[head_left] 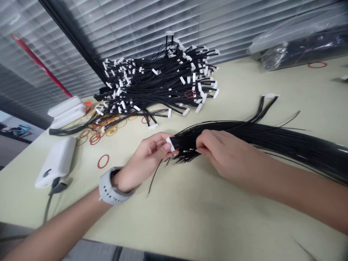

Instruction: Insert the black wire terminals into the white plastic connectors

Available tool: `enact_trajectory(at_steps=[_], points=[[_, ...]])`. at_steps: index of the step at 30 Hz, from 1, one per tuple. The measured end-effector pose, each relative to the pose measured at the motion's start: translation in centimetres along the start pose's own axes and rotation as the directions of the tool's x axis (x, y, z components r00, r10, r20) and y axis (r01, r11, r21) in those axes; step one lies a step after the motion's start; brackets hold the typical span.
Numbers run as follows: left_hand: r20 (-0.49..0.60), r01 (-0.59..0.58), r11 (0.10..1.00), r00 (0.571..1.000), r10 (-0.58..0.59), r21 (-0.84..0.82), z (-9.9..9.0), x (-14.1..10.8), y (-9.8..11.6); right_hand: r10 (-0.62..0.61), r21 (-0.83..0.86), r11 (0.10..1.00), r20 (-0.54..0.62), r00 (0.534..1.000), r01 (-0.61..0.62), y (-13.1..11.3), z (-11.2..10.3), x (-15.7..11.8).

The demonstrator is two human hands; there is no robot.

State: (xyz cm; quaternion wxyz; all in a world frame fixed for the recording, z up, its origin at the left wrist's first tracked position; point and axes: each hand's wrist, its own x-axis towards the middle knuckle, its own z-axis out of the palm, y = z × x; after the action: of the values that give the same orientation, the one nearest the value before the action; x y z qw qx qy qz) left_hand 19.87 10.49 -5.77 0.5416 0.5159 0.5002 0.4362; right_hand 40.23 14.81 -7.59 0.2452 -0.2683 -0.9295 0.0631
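Observation:
Between the thumb and fingers of my left hand is a white plug connector, with black wires running from it to the right. My right hand is closed in a pinch on black wire just right of the connector; its fingertips partly hide what they grip. Beneath both hands, a thick bundle of black wires stretches to the right edge. Its loose ends carry small metal terminals, close below the connector. One single wire sticks out toward the front.
Behind my hands lies a large pile of black cables with white connectors. Red and yellow rubber bands are scattered at left, near a white device with a cable. A plastic bag lies back right, against window blinds.

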Motion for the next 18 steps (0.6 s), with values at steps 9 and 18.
enact_trajectory(at_steps=[9,18], points=[[0.054,-0.130,0.959,0.991,0.120,0.251,0.51,-0.76,0.25,0.232,0.255,0.943,-0.045,0.972,-0.213,-0.77,-0.91,0.39],[0.068,-0.097,0.974,0.994,0.085,0.207,0.85,-0.78,0.42,0.298,0.251,0.929,-0.078,0.951,-0.271,-0.91,-1.07,0.53]])
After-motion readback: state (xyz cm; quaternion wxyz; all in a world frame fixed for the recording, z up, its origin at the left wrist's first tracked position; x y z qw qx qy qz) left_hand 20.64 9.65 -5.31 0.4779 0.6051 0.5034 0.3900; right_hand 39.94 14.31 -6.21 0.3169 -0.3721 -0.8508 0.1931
